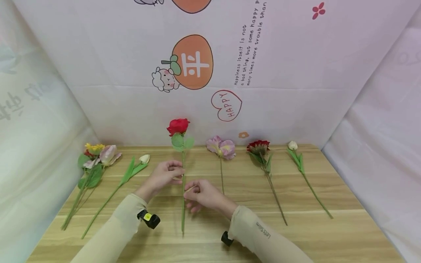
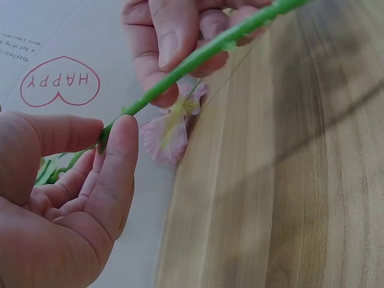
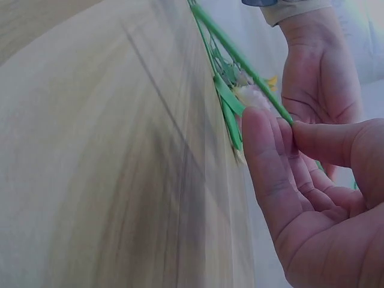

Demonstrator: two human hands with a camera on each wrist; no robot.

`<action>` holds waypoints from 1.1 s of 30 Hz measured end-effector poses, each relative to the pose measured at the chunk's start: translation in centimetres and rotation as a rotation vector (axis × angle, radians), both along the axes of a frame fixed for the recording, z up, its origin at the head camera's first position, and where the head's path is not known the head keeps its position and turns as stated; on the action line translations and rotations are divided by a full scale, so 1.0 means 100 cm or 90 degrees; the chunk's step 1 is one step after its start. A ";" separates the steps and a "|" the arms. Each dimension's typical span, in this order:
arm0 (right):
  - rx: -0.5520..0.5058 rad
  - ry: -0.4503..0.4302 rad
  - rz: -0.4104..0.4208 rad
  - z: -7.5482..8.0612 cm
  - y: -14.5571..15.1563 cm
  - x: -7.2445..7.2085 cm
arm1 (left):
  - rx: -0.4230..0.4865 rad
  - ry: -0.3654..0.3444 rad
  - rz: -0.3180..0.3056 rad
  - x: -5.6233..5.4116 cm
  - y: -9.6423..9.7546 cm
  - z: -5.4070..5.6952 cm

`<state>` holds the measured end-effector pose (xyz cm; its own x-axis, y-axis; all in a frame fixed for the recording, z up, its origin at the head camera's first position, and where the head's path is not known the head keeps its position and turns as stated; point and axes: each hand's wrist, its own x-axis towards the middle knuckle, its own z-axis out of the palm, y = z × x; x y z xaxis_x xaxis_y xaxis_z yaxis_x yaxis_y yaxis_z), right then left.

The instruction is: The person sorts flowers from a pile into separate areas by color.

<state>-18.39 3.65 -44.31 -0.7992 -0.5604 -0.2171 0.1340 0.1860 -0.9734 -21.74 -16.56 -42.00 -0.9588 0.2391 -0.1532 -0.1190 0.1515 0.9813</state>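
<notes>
Above the wooden table, a red rose (image 1: 178, 126) on a long green stem is held nearly upright, bloom away from me. My left hand (image 1: 167, 173) pinches the stem between thumb and index finger, below the leaves. Lower on the same stem, my right hand (image 1: 204, 195) pinches it between thumb and fingers. The left wrist view shows the thorny green stem (image 2: 201, 55) running through both hands. In the right wrist view the stem (image 3: 243, 63) passes into the right thumb and index fingertip. The rose's bloom is outside both wrist views.
On the table (image 1: 158, 244) lie, at left, a bunch of mixed flowers (image 1: 95, 160) and a white tulip (image 1: 131, 171). Rightward lie a pink-purple flower (image 1: 221, 147), a dark red flower (image 1: 258, 148) and another white tulip (image 1: 292, 145). A printed white cloth (image 1: 279, 109) hangs behind.
</notes>
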 end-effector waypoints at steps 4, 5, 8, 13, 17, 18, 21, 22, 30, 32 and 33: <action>0.007 -0.005 -0.006 0.001 0.001 -0.001 | 0.003 0.007 0.020 -0.001 0.002 -0.001; 0.009 -0.005 -0.006 0.002 0.001 -0.001 | 0.006 0.009 0.025 -0.001 0.002 -0.001; 0.011 -0.003 -0.007 0.002 0.000 -0.001 | 0.015 0.006 0.033 -0.003 0.002 -0.002; 0.020 0.003 -0.004 0.000 -0.003 -0.001 | 0.001 0.000 0.026 -0.004 0.001 -0.005; 0.018 0.002 0.003 -0.002 -0.007 -0.002 | -0.022 0.013 0.025 -0.004 -0.003 -0.008; 0.016 -0.001 0.004 -0.003 -0.009 -0.003 | -0.032 0.018 0.026 -0.004 -0.005 -0.009; 0.009 -0.019 -0.004 -0.004 -0.013 -0.004 | -0.074 0.041 0.026 -0.003 -0.009 -0.010; 0.005 -0.028 -0.007 -0.004 -0.014 -0.005 | -0.090 0.051 0.027 -0.003 -0.012 -0.010; -0.016 -0.072 -0.029 -0.013 -0.031 -0.010 | -0.215 0.131 0.031 0.003 -0.042 -0.010; -0.023 -0.081 -0.023 -0.015 -0.033 -0.011 | -0.241 0.144 0.028 0.006 -0.052 -0.010; -0.025 -0.086 -0.021 -0.016 -0.034 -0.012 | -0.252 0.153 0.027 0.007 -0.057 -0.010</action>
<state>-19.57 0.23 -45.93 -0.7826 -0.5441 -0.3025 0.2702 0.1409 -0.9524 -21.02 -22.26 -43.01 -0.9859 0.1674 0.0035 0.0913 0.5198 0.8494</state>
